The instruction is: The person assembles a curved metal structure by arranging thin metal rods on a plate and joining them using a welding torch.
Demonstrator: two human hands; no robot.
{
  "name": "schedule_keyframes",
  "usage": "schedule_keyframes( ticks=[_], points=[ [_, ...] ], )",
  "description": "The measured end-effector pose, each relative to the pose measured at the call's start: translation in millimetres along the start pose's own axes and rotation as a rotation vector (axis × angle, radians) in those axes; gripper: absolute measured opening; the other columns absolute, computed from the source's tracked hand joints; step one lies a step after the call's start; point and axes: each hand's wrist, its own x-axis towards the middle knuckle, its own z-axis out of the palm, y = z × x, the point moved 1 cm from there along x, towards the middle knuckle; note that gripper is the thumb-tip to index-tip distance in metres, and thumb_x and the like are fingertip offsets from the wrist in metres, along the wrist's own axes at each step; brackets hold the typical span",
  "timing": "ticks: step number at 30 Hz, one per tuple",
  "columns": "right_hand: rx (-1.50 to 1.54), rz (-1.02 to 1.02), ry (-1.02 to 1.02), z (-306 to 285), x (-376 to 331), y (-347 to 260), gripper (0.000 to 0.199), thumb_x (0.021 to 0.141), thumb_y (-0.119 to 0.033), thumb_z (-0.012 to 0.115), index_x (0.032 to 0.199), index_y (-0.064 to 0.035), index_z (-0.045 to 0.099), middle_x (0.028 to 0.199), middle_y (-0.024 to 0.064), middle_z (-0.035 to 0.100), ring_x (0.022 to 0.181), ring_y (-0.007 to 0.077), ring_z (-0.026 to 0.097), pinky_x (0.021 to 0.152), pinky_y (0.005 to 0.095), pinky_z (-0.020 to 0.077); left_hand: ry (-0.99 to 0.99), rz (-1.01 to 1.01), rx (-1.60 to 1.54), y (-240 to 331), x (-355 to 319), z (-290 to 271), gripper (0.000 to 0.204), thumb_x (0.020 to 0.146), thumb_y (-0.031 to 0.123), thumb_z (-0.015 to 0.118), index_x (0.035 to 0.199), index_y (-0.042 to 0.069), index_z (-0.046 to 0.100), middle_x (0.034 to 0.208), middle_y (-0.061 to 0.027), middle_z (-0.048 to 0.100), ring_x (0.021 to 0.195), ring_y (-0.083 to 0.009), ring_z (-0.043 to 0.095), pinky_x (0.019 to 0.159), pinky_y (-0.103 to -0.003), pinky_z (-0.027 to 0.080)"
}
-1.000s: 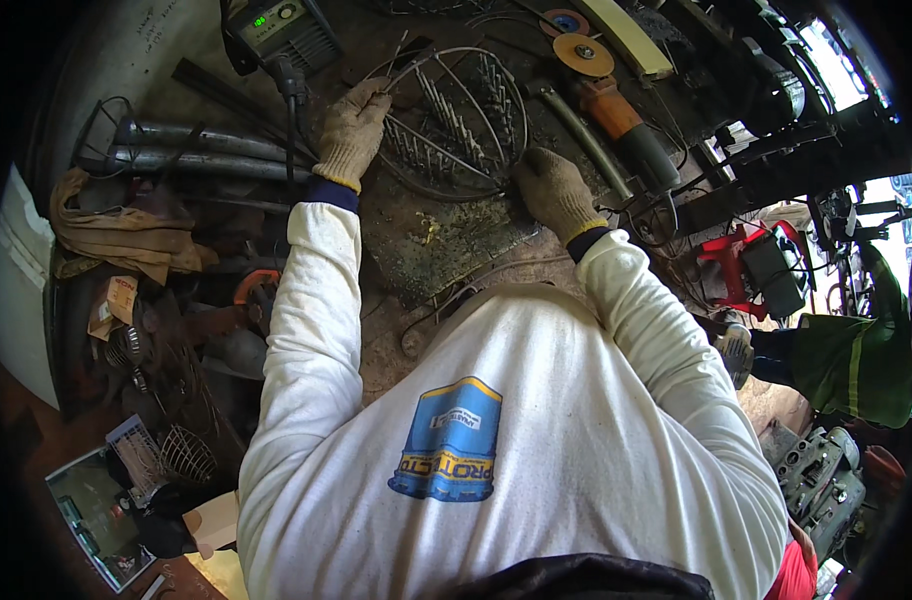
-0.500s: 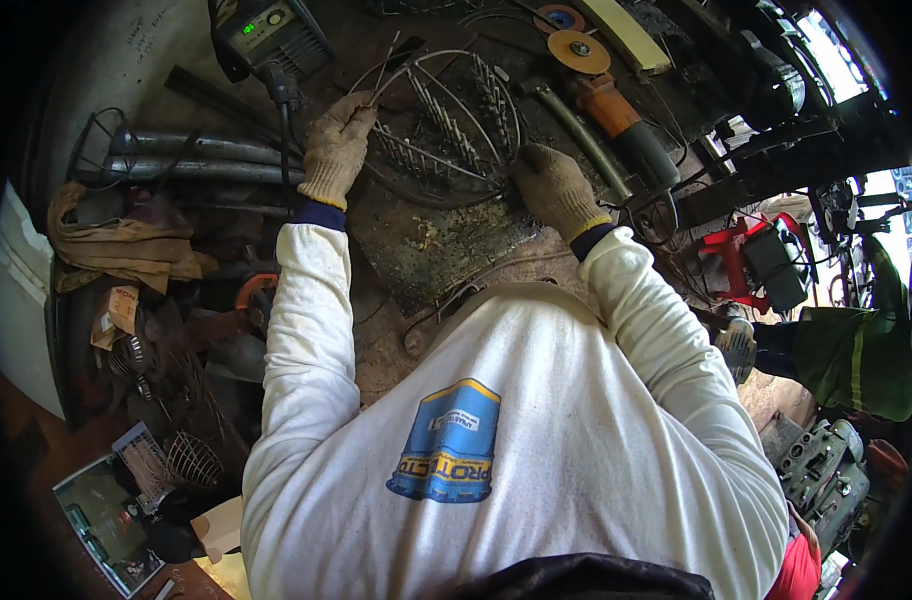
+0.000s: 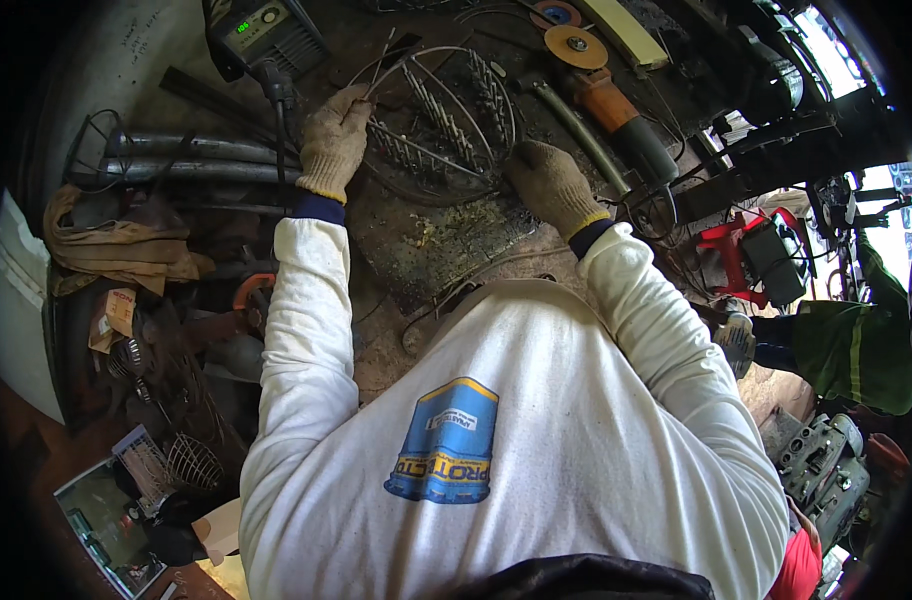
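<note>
A round metal wire frame (image 3: 442, 116) with curved spokes and rows of short upright pins lies before me over a dark, spattered metal plate (image 3: 426, 255). My left hand (image 3: 336, 135), in a knitted work glove, is closed on the frame's left side. A thin rod sticks up past those fingers; I cannot tell if it is part of the frame. At the frame's right edge, my gloved right hand (image 3: 551, 182) is closed round the rim, its fingertips partly hidden.
Right of the frame lie a metal tube (image 3: 581, 135) and an orange angle grinder (image 3: 611, 105) with its disc. A machine with a lit display (image 3: 261, 35) stands at the upper left. Metal pipes (image 3: 196, 170) and a brown cloth (image 3: 121, 240) are at the left. A red stand (image 3: 746, 255) is at the right.
The frame and both hands have shifted very slightly to the left. Both hands keep their hold on it.
</note>
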Motion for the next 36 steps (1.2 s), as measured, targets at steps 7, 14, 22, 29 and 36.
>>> schedule_keyframes(
  ticks=[7,14,22,29,36],
  points=[
    [0.004,-0.003,0.022,12,-1,-2,0.038,0.099,-0.035,0.056,0.120,-0.0072,0.071,0.118,0.0255,0.071,0.117,0.0454,0.065,0.100,0.0512,0.0522,0.046,-0.015,0.029,2,2,3,0.028,0.101,0.033,0.067,0.121,0.014,0.075,0.112,-0.0152,0.077,0.107,-0.0336,0.074,0.091,-0.041,0.056],
    [0.044,0.004,0.038,10,-3,-2,0.038,0.099,-0.035,0.057,0.120,-0.0071,0.072,0.118,0.0252,0.072,0.118,0.0446,0.065,0.100,0.0510,0.0522,0.062,0.037,0.077,7,2,0,0.028,0.101,0.032,0.067,0.122,0.015,0.075,0.110,-0.0153,0.078,0.105,-0.0343,0.074,0.089,-0.042,0.057],
    [0.054,0.008,0.045,10,-7,-9,0.039,0.099,-0.034,0.058,0.121,-0.0046,0.072,0.120,0.0269,0.071,0.118,0.0453,0.065,0.101,0.0504,0.0522,0.069,0.025,0.002,0,4,4,0.025,0.102,0.027,0.066,0.122,0.014,0.074,0.107,-0.0140,0.078,0.100,-0.0305,0.075,0.088,-0.040,0.057],
    [0.025,-0.006,0.055,10,-4,-4,0.039,0.099,-0.034,0.058,0.120,-0.0043,0.072,0.118,0.0269,0.071,0.116,0.0455,0.066,0.100,0.0506,0.0522,0.084,0.056,0.008,4,3,3,0.024,0.101,0.027,0.068,0.121,0.015,0.075,0.106,-0.0134,0.078,0.098,-0.0290,0.075,0.087,-0.039,0.057],
    [0.052,0.033,0.082,10,-3,3,0.040,0.099,-0.037,0.057,0.120,-0.0071,0.073,0.119,0.0248,0.072,0.118,0.0452,0.065,0.100,0.0504,0.0521,0.069,0.066,0.015,4,5,8,0.022,0.100,0.027,0.069,0.119,0.017,0.076,0.106,-0.0142,0.078,0.099,-0.0310,0.075,0.086,-0.039,0.057]
  ],
)
